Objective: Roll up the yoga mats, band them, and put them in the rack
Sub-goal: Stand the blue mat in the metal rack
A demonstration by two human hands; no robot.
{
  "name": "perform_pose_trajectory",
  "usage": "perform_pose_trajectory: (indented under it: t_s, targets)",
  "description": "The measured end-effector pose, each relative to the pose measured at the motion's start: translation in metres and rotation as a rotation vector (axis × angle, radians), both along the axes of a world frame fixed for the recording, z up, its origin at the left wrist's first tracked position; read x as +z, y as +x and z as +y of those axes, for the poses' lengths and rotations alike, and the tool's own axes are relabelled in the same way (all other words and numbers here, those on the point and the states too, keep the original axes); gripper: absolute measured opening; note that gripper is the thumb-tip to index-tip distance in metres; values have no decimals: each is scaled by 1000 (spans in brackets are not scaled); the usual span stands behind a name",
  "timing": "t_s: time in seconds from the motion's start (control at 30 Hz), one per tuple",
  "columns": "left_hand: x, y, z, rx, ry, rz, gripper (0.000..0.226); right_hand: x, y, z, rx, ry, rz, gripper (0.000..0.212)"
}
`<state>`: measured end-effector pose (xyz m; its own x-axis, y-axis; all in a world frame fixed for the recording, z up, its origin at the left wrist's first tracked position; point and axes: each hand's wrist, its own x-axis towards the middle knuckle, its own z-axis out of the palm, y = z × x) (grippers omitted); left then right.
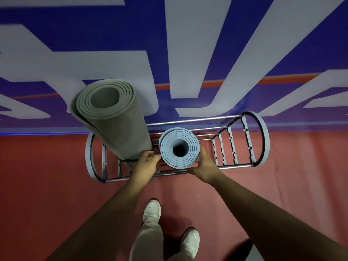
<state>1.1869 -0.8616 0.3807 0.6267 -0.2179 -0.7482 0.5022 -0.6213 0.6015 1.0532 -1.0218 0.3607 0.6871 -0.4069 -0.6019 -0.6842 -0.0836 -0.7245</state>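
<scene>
Two rolled mats stand on end in the rack [262,140] in the head view, which looks almost straight down between both forearms. The grey mat [113,117] fills the left bay and leans away towards the wall banner [188,53], with a dark band [130,161] round its lower part. The blue mat [178,147] stands upright just beside it in the middle, its open spiral facing the camera; no band shows on it from here. The right hand [204,164] cups the blue roll's right flank, fingers wrapped along the side and thumb under the near edge. The left hand [146,162] sits with curled fingers between the two rolls, touching the blue one's left side; whether it grips that mat or the grey mat's band I cannot tell. Foam like this is probably light, soft and springy, so it dents under pressure and wants to unwind. Holding it at mid-flank from both sides, not by the loose outer edge, should keep the coil tight.
</scene>
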Motion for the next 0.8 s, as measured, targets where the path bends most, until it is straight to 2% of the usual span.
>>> perform_pose_trajectory:
  t_s: [0.2,0.33,0.4,0.53,0.67,0.8]
  targets:
    - [22,-11,-4,-49,30,-17,34,23,-11,-9,39,-57,135,93]
    - [61,-15,-9,-79,30,-37,23,55,-19,-13,45,-87,218,92]
    - [88,-16,-12,-112,15,-58,6,81,-21,-16,37,-109,218,82]
    - [148,-12,-16,-190,-24,-113,14,143,-25,-22,-42,-130,182,62]
    - [213,-8,-22,-236,-84,-159,18,208,-29,-27,-91,-177,122,33]
    - [279,-6,-23,-284,-153,-231,17,270,-36,-25,-134,-222,62,50]
